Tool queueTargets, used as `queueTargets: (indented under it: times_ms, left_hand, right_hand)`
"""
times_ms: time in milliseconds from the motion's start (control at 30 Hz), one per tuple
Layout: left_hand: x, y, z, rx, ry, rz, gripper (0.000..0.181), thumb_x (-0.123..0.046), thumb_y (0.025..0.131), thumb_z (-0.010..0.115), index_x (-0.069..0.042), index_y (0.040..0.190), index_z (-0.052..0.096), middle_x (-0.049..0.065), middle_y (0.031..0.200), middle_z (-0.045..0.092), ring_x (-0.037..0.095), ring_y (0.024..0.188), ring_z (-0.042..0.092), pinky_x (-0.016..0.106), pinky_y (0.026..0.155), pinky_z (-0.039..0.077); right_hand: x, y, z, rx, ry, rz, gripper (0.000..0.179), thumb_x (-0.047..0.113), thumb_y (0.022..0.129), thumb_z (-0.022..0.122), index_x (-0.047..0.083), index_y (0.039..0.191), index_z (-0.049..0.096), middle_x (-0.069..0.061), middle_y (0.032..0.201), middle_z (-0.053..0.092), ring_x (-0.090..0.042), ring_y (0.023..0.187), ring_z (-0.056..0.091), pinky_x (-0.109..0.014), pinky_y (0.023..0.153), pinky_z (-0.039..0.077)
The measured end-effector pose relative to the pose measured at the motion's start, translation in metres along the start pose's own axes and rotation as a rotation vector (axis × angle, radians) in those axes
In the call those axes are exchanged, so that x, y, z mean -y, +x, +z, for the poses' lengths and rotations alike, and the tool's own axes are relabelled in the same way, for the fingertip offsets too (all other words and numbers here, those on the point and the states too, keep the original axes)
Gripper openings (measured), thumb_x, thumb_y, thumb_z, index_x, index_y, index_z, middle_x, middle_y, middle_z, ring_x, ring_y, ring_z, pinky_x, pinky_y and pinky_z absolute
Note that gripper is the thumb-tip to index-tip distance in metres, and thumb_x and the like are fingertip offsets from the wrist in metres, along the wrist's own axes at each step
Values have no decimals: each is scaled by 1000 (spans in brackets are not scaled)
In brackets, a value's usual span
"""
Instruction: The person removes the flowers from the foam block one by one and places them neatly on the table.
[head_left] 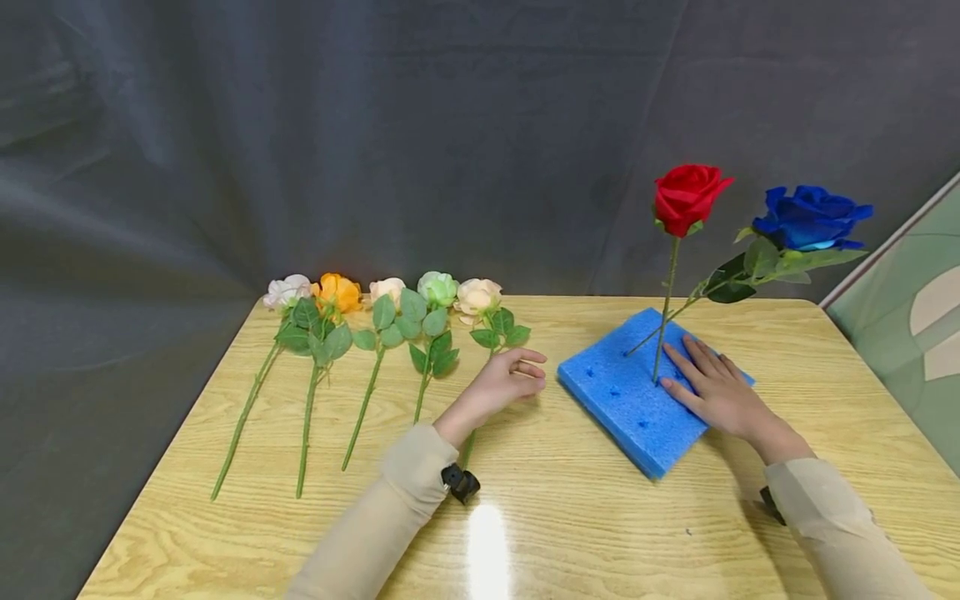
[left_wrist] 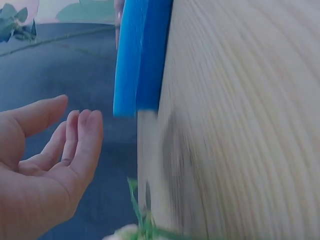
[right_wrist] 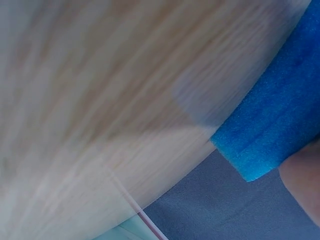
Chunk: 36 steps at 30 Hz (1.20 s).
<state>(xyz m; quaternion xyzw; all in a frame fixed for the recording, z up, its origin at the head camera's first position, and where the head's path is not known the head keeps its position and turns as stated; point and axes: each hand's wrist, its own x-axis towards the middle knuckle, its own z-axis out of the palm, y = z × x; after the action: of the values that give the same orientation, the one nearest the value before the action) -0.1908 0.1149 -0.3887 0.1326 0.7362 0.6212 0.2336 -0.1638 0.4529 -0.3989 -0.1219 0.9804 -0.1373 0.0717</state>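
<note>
A blue foam block (head_left: pixel 622 417) with several small holes lies on the table at the right. Two artificial roses stand in it: a red rose (head_left: pixel 688 200), nearly upright, and a blue rose (head_left: pixel 810 218), leaning far to the right. My right hand (head_left: pixel 716 392) rests with fingers spread on the block's right part, thumb near the red rose's stem. Between the block and the row of lying flowers, my left hand (head_left: pixel 510 379) hovers with loosely bent fingers and holds nothing. In the left wrist view, the left hand (left_wrist: pixel 60 155) is apart from the foam's edge (left_wrist: pixel 130 60).
Several flowers lie in a row on the left of the wooden table (head_left: pixel 570 517): white (head_left: pixel 287 292), orange (head_left: pixel 337 293), pale peach (head_left: pixel 387 290), green (head_left: pixel 438 288) and cream (head_left: pixel 478 297). The left forearm crosses the nearest stems. A dark curtain (head_left: pixel 450 125) hangs behind.
</note>
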Motion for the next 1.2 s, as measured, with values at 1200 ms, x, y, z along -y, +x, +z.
queueTargets:
  times_ms: [1200]
  left_hand:
    - [-24,35,90,-55,-217,195,38,-10,98,53,-6,136,52,13,133,59,25,125,55,20,97,49]
  right_hand:
    - [-23,-4,-3,-5,48,43,74,45,102,35,2,153,4,-34,155,0,-54,142,0,-72,110,5]
